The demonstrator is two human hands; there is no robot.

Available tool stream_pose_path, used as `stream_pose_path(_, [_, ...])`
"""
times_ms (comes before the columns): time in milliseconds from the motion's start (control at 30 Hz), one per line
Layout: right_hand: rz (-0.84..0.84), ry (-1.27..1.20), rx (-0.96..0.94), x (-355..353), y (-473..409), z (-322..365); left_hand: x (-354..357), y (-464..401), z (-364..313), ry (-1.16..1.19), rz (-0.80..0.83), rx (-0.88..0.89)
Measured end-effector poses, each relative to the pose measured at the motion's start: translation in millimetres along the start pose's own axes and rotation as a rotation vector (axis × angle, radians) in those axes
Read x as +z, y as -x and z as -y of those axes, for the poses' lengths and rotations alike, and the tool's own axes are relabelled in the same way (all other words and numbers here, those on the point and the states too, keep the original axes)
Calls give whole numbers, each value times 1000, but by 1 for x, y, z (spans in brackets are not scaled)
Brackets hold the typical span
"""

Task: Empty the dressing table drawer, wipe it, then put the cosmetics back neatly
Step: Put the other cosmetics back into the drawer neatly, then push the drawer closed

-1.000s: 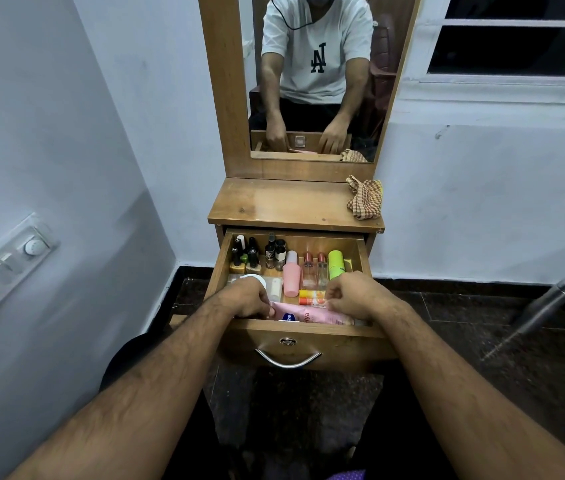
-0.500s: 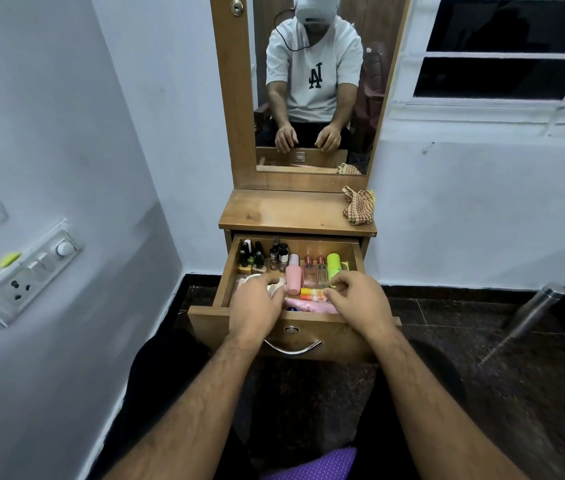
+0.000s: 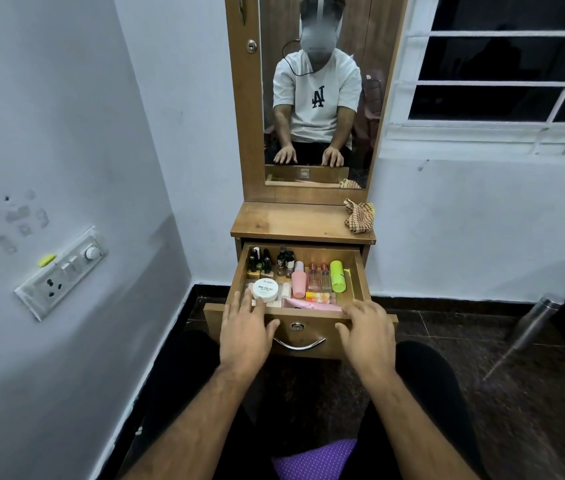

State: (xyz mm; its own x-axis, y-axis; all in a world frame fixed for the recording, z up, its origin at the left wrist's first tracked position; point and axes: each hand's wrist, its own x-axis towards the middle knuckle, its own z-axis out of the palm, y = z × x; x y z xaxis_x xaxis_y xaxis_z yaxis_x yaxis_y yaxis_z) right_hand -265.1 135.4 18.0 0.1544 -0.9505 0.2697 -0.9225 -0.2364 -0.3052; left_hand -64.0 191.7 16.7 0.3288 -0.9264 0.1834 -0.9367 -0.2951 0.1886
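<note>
The wooden drawer (image 3: 308,329) of the dressing table stands pulled out, full of cosmetics. Inside are dark nail polish bottles (image 3: 260,263) at the back left, a white round jar (image 3: 266,289), a pink bottle (image 3: 299,284), two clear perfume bottles (image 3: 319,277), a green tube (image 3: 338,276), an orange item (image 3: 318,297) and a pink tube (image 3: 312,305) along the front. My left hand (image 3: 244,329) lies flat over the drawer's front left edge, fingers straight. My right hand (image 3: 367,329) lies flat over the front right edge. Neither holds anything.
A checked cloth (image 3: 359,216) sits at the right end of the tabletop (image 3: 291,221) under the mirror (image 3: 315,98). A switch panel (image 3: 61,271) is on the left wall. A metal bottle (image 3: 533,323) stands on the dark floor to the right.
Both hands have come out of the drawer and now lie flat on its front edge with fingers spread. The view has pulled back and tilted up.
</note>
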Motion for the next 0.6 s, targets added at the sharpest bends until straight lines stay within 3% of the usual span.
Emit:
stream_pose_path(133, [152, 108, -19, 15, 16, -2, 8, 10, 4, -60, 180, 7])
stream_pose_path(600, [255, 155, -114, 27, -21, -17, 25, -29, 24, -40, 147, 148])
